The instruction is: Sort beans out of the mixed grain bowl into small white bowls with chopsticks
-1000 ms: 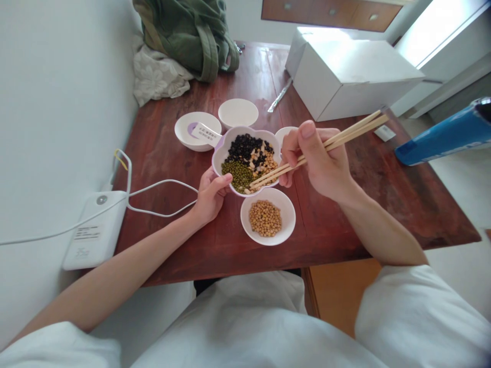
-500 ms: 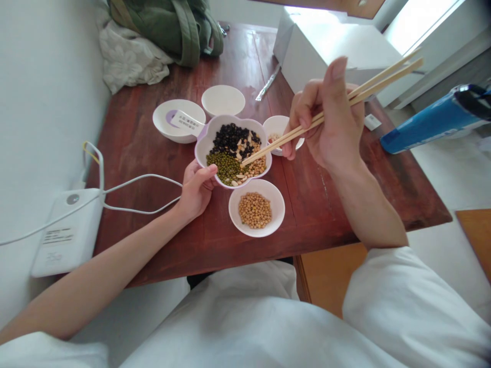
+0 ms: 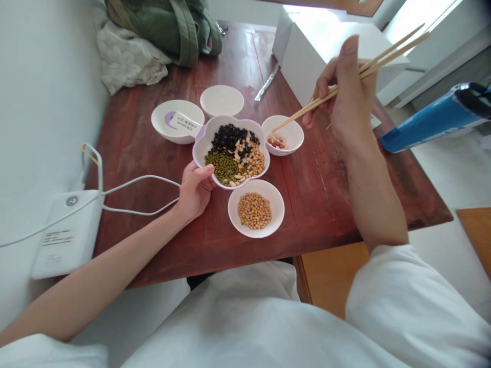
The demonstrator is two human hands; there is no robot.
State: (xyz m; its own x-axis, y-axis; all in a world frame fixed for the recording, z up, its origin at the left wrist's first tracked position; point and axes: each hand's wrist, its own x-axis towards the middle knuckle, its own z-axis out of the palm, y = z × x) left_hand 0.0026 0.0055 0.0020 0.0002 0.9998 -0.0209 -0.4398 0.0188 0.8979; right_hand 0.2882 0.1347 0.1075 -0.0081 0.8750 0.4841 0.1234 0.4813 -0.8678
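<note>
My left hand (image 3: 196, 190) grips the near left rim of a flower-shaped bowl (image 3: 262, 127), thumb over its edge. Inside lie black beans (image 3: 227, 137), green mung beans (image 3: 221, 168), yellow soybeans (image 3: 256, 162) and some pale seeds or nuts. A pair of wooden chopsticks (image 3: 310, 106) is held in my right hand (image 3: 347, 97), their tips over a small white bowl (image 3: 295, 134) with reddish and pale pieces (image 3: 277, 141). Whether the tips pinch anything is too small to tell. Nearest me stands a white bowl (image 3: 276, 223) of soybeans (image 3: 254, 210).
Two white bowls (image 3: 161, 122) (image 3: 222, 101) stand behind the flower-shaped bowl, a label lying across the left one. A white power bank (image 3: 65, 235) with a cable (image 3: 153, 177) is at left. Further back are a green bag (image 3: 164, 30) and a white box (image 3: 307, 56); a blue bottle (image 3: 429, 120) is at right.
My right hand has moved right and up with the chopsticks. Their tips have left the flower-shaped bowl and are now over the small bowl at right. My left hand has barely moved.
</note>
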